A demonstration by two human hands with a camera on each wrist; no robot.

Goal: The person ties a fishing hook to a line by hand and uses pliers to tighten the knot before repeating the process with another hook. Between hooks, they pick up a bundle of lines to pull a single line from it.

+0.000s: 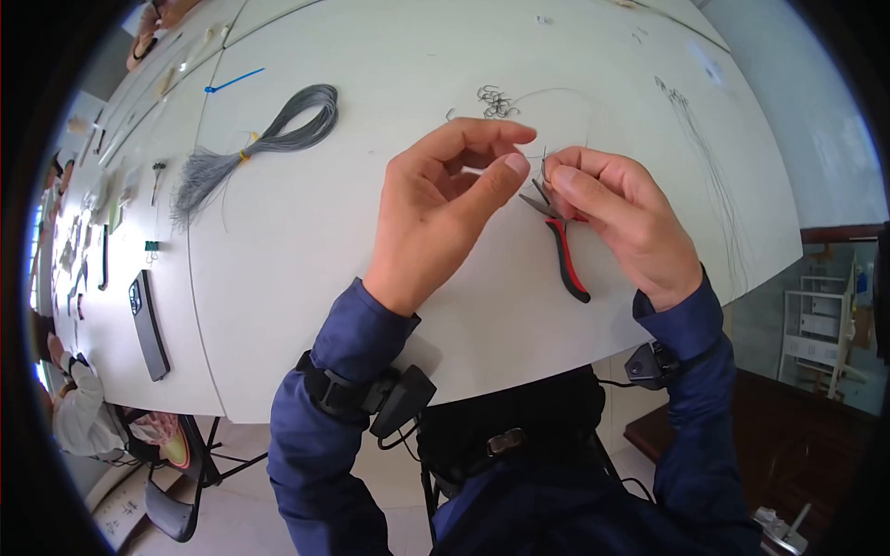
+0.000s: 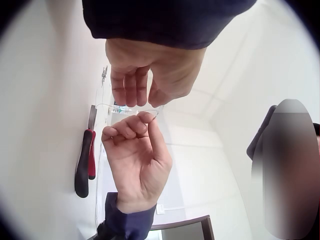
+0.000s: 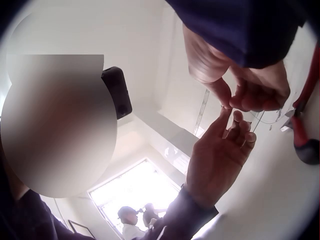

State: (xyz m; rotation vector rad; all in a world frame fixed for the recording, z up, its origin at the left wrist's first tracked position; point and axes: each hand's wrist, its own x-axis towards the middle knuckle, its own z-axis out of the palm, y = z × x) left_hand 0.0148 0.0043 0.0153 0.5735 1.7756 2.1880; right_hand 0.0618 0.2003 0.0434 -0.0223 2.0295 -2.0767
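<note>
My right hand point(image 1: 623, 208) pinches a small dark hook between thumb and forefinger, its thin shank poking up past the fingertips. A fine pale line point(image 2: 120, 106) arcs from the pinched fingertips in the left wrist view. Facing it, my left hand point(image 1: 445, 190) has loosely bent fingers and a gap between thumb and forefinger, with nothing gripped. Pliers with red and black handles point(image 1: 567, 259) lie on the table under the right hand, their jaws apart. Behind the hands sits a small pile of dark hooks point(image 1: 496, 100).
A bundle of grey line point(image 1: 301, 125) tied with yellow lies to the left, near a blue cable tie point(image 1: 235, 81). Long thin lines with hooks point(image 1: 705, 157) stretch along the right side. A dark phone-like slab point(image 1: 148, 324) rests at the left of the white table point(image 1: 306, 306).
</note>
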